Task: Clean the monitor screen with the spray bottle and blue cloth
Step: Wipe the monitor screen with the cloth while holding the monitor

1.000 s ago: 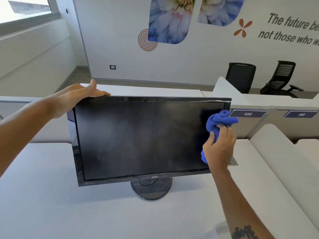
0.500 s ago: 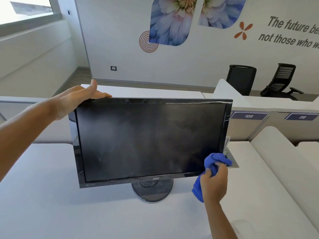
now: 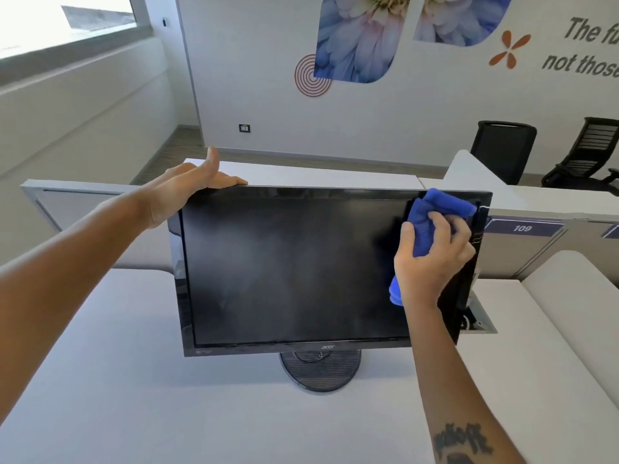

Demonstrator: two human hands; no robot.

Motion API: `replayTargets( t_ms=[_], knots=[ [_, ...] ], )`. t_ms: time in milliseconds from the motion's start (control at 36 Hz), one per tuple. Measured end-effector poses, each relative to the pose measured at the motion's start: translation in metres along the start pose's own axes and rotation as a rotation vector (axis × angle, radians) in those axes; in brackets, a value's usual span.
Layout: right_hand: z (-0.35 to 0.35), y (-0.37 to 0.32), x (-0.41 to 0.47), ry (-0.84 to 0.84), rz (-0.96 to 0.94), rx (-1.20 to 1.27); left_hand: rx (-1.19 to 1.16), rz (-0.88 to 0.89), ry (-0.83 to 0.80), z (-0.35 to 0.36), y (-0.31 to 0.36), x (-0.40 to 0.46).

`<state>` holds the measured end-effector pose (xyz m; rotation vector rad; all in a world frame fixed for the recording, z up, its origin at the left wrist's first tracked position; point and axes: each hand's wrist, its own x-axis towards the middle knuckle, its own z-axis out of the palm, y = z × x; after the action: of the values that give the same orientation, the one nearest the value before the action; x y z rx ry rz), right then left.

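A black monitor [image 3: 284, 269] stands on a round base [image 3: 320, 371] in the middle of the white desk [image 3: 134, 396]. Its dark screen shows faint smears. My left hand [image 3: 187, 192] rests over the monitor's top left corner, fingers behind the bezel, holding it. My right hand [image 3: 432, 259] presses a bunched blue cloth [image 3: 432, 216] against the screen's upper right corner. The cloth's lower end hangs out below my palm. No spray bottle is in view.
White desk partitions [image 3: 552, 289] curve along the right, with a label reading 109 [image 3: 522, 228]. A cable hatch [image 3: 475, 321] sits open in the desk just right of the monitor. Two black office chairs [image 3: 502, 149] stand at the back right wall.
My right hand with the cloth went down from the right edge of the screen to its lower right corner, then came back up to the upper right corner. My left hand has stayed on top.
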<state>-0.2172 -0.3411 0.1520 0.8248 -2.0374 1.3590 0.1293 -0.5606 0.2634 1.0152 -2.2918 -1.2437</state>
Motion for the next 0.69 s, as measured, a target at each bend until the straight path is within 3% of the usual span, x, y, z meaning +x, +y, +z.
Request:
replayTargets(
  t_ms=[306,694],
  knots=[
    [0.032,-0.066,-0.055,-0.089,-0.261,0.030,0.016,-0.034,0.012,0.001,0.008,-0.002],
    [0.061,-0.183,-0.113,-0.489,-0.746,0.066,0.024,-0.102,-0.008,0.000,0.010,-0.002]
  ],
)
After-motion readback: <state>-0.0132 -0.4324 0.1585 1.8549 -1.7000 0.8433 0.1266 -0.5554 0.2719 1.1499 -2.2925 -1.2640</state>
